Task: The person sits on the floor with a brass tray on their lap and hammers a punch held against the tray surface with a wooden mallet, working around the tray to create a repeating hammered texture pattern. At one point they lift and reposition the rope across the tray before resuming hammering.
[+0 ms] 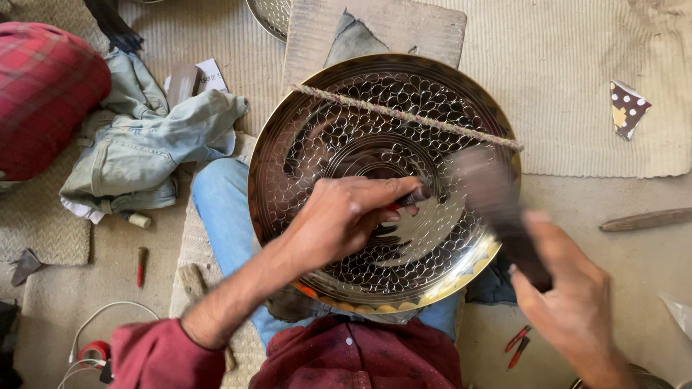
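Note:
A large round shiny metal plate (339,137) with a hammered scale pattern rests on my lap, a twisted cord (404,115) stretched across its upper part. My left hand (346,216) lies on the plate's centre, fingers closed around a small dark punch tool (417,195) that touches the metal. My right hand (569,288) is at the plate's right rim and grips a dark hammer (497,205), blurred with motion, its head over the plate near the punch.
A crumpled denim cloth (144,144) and a red checked cushion (43,94) lie at the left. A small red-handled tool (141,265) and a white cable (101,317) are on the floor. Red pliers (517,346) sit lower right, a wooden stick (645,220) at the right.

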Tool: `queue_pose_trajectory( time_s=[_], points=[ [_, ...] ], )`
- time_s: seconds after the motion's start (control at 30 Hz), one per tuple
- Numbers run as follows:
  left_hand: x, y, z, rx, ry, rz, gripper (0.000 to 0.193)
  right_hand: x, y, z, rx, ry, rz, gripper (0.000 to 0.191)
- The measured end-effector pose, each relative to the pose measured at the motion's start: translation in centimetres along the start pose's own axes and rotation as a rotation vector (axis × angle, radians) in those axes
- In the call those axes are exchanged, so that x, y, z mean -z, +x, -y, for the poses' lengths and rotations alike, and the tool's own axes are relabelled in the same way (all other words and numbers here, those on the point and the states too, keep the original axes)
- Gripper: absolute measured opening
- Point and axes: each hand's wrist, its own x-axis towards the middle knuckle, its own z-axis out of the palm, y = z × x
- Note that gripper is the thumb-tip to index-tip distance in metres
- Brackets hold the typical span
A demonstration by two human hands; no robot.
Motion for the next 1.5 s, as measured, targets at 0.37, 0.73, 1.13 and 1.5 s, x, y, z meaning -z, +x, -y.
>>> queue_pose_trajectory(
  time_s=[0.37, 0.73, 1.13, 1.5],
  points=[
    [-2.9, -2.3, -2.4, 0.242, 0.097, -0.534, 0.049, 3.6, 6.7, 3.3, 0.241, -0.225, 0.138, 0.093],
    [-4.3, -3.7, -2.7, 0.462, -0.072, -0.656, 0.037, 6.1, 10.2, 7.2, 0.308, -0.556, 0.332, 0.103],
    [-2.2, -1.8, -0.5, 0.224, -0.317, -0.329, 0.038, 0.8, 2.6, 1.6, 0.258, 0.002, -0.097, 0.086],
    [-1.4, 3.7, 2.1, -0.214, -0.197, 0.449, 0.049, -11.7, -11.1, -0.5, -0.345, 0.46, -0.479, 0.098]
  ],
)
